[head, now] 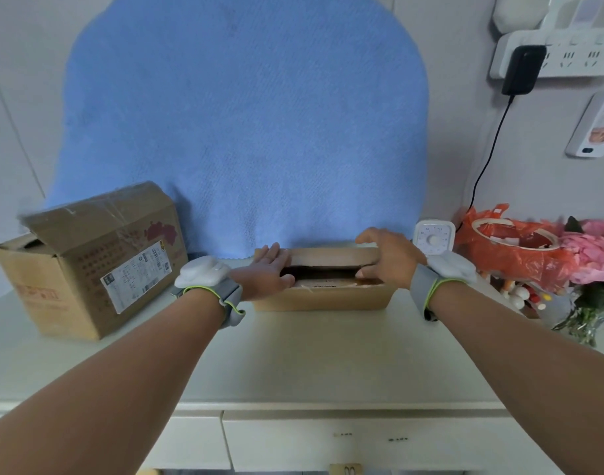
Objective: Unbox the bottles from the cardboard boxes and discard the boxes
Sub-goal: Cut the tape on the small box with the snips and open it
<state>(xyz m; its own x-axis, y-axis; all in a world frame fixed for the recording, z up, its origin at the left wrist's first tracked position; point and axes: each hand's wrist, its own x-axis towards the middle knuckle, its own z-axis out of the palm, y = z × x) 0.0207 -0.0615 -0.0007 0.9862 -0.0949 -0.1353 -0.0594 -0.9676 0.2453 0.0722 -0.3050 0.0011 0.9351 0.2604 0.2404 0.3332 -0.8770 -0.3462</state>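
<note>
Low brown cardboard box [323, 298] sits mid-way along the pale counter [293, 365], against the blue cloth [245, 132]. Left hand [266, 272] presses flat-fingered on the far flap [331, 257]; right hand [386, 262] curls around it. Risk: uneven pulling could tear the flap or slide the box.

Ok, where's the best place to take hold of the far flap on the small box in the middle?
Take the far flap by its free near edge, where a dark gap shows in the top of the small cardboard box. Come from above and hook fingers into that gap, as the right hand grips the flap's right end.
</note>
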